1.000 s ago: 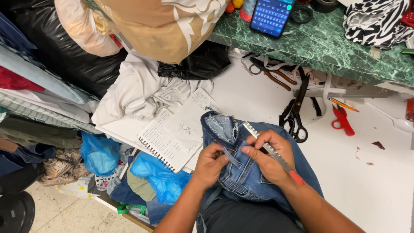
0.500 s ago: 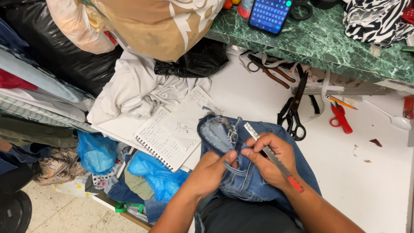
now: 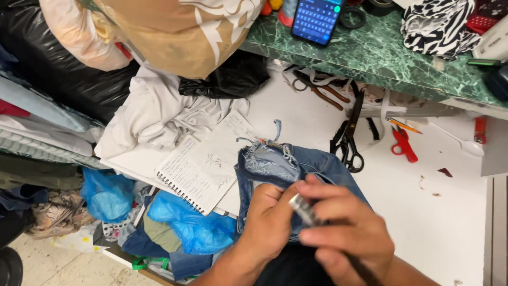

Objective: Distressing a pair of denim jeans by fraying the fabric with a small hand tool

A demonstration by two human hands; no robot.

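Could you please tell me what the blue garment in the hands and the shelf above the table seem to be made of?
The garment looks like denim: faded blue weave, frayed threads at its edge. The shelf looks like green marble or a marble-look laminate: veined, slightly glossy; I cannot tell which.

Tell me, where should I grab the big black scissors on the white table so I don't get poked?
Take the big black scissors by their two finger loops, which lie at the end nearer the person, beside the blue jeans. Come from that near side. The blades look shut and point away toward the green marble shelf, so the loops are likely the safest part.
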